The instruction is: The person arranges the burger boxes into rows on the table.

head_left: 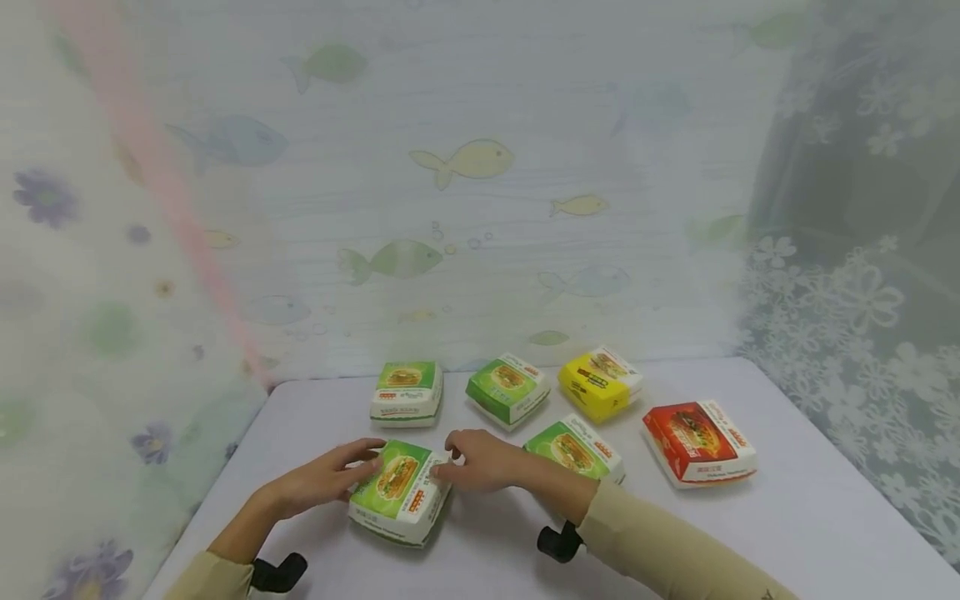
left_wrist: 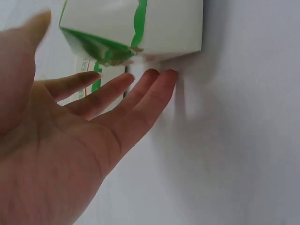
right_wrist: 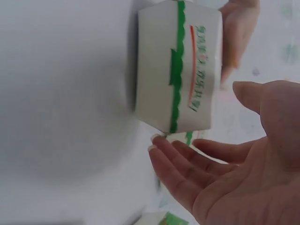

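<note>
A green and white burger box [head_left: 399,493] stands on the white table between my two hands. My left hand [head_left: 330,479] is at its left side; in the left wrist view the fingers [left_wrist: 136,101] are nearly straight, with their tips right at the box's lower edge. From the other side my right hand [head_left: 483,461] reaches to the box's far right corner. In the right wrist view its relaxed fingers [right_wrist: 187,171] and thumb are spread beside the white side wall of the burger box [right_wrist: 161,70]. Neither hand has its fingers curled round it.
Behind stand two more green boxes, one at left [head_left: 407,396] and one mid-table [head_left: 508,390], and a yellow box [head_left: 602,383]. Another green box [head_left: 576,450] lies partly behind my right forearm. A red box [head_left: 699,443] stands at right. Patterned curtains [head_left: 480,250] surround the table [head_left: 795,533].
</note>
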`<state>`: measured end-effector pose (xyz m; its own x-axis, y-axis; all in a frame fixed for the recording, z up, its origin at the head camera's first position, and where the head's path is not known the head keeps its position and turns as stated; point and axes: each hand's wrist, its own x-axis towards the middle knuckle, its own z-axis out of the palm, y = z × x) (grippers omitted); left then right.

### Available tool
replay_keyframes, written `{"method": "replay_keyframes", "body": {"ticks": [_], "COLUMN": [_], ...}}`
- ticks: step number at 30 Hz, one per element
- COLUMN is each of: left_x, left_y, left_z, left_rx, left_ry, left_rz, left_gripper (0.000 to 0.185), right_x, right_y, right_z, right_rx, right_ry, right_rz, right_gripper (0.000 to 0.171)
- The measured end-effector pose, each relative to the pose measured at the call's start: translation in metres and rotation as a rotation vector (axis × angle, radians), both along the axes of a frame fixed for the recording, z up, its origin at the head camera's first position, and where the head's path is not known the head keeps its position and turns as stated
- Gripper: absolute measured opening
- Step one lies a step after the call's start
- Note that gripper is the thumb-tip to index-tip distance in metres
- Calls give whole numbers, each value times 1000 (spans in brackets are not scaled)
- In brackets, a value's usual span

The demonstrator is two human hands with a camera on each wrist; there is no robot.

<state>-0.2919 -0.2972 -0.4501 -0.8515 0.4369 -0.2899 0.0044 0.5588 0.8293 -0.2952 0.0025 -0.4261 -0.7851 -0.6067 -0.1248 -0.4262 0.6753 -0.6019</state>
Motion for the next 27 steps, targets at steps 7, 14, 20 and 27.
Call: {"method": "replay_keyframes", "body": {"ticks": [7, 14, 20, 27], "left_x": [11, 10, 4, -2], "left_y": [-12, -13, -13, -14], "left_z": [-2, -4, -5, -6], "left_rx": [-12, 12, 22, 42], "left_ry": [2, -31, -55, -34], "left_rz": [-100, -143, -89, -59], "left_gripper": [73, 76, 69, 68], "right_x": [-6, -9, -2, 6], "right_y": [0, 2, 5, 3], "right_z": [2, -5, -4, 2], "right_rx": [-25, -16, 2, 34], "right_ry": [-17, -46, -24, -6], "right_rz": [8, 15, 25, -9], "right_gripper": [53, 47, 39, 41]}}
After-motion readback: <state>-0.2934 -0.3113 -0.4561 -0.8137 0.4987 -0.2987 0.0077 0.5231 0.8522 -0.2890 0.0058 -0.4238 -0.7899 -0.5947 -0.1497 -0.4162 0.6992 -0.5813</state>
